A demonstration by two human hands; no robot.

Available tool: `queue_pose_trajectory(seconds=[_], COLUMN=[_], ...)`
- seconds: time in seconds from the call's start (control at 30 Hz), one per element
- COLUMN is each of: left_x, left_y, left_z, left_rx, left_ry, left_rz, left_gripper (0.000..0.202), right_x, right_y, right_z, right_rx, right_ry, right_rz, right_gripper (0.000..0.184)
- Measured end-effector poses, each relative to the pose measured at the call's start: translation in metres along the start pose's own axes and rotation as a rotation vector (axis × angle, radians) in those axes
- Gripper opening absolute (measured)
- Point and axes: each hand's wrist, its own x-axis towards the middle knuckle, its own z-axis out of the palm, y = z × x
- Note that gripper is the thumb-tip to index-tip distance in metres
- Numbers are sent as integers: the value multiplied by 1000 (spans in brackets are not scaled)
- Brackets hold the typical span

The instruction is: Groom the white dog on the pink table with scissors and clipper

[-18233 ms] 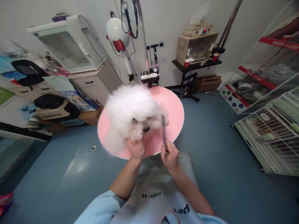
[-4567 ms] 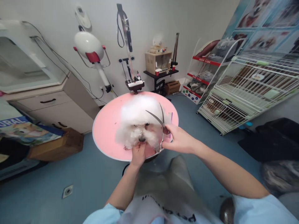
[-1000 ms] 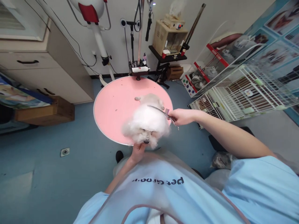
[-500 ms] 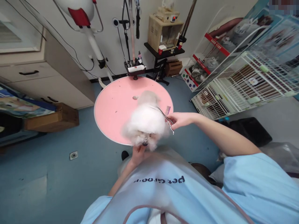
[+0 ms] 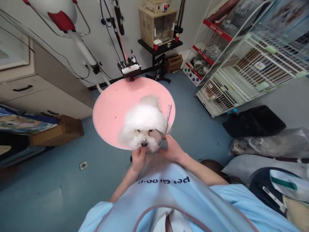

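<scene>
A fluffy white dog (image 5: pixel 145 117) is on the round pink grooming table (image 5: pixel 106 109), its face turned up toward me at the near edge. My left hand (image 5: pixel 139 158) is closed under its muzzle, pinching the chin fur. In my right hand (image 5: pixel 172 148) are grooming scissors (image 5: pixel 162 135), blades parted, close beside the dog's cheek on the right. Whether the blades touch fur I cannot tell. A purple comb (image 5: pixel 169 112) lies on the table's right side, behind the scissors.
At the table's far edge a tool holder (image 5: pixel 130 68) carries a white tube. Behind it a wooden box (image 5: pixel 158 27) stands on a black stand. White wire cages (image 5: pixel 251 71) are on the right, a cabinet (image 5: pixel 48 77) on the left. My apron (image 5: pixel 169 196) hangs close to the table.
My right hand has brought the scissors from the dog's right-hand side down and inward to its cheek. The dog's face has lifted into view. The camera view has shifted.
</scene>
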Motion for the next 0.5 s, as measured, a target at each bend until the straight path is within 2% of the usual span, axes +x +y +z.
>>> queue_pose_trajectory(seconds=[0.13, 0.3, 0.4, 0.5], left_x=[2, 5, 6, 5], left_y=[17, 20, 17, 15], left_z=[2, 3, 5, 6], left_rx=[79, 122, 91, 73], left_ry=[-23, 6, 20, 4], left_rz=[34, 93, 84, 49], left_gripper=[33, 33, 29, 26], right_x=[1, 0, 3, 6], right_y=[4, -4, -10, -15], right_z=[14, 9, 8, 6], right_rx=[111, 191, 192, 217], right_ry=[-23, -29, -31, -67], right_rz=[21, -94, -60, -65], right_gripper=[18, 27, 15, 21])
